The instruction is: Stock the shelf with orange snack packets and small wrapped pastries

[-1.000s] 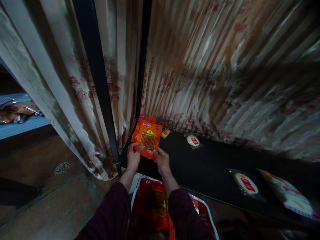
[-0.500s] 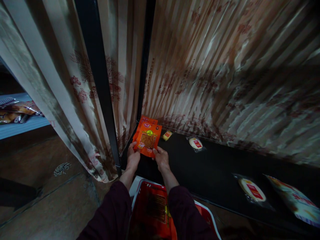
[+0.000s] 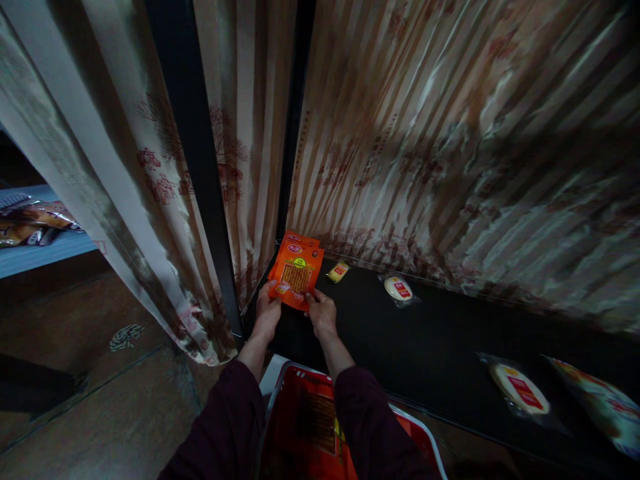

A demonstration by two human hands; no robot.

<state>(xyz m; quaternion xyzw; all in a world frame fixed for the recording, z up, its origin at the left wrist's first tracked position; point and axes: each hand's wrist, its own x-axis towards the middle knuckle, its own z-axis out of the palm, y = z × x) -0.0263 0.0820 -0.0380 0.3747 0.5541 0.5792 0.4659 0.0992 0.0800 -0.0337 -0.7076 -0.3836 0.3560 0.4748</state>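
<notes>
Left hand (image 3: 269, 312): pinches the lower-left corner of the front orange packet (image 3: 297, 272); the packet is over the left end of the black shelf (image 3: 400, 347), overlapping the rear orange packet (image 3: 307, 241); dim light leaves contact between the two unconfirmed; right hand (image 3: 323, 313): pinches the lower-right corner; the paired grip likely keeps the packet flat, face outward; red basket (image 3: 413, 427): below the forearms, presumably for easy reach; yellow pack (image 3: 339, 271): on the shelf; compared with one second ago, the front packet aligns more squarely over the rear one.
</notes>
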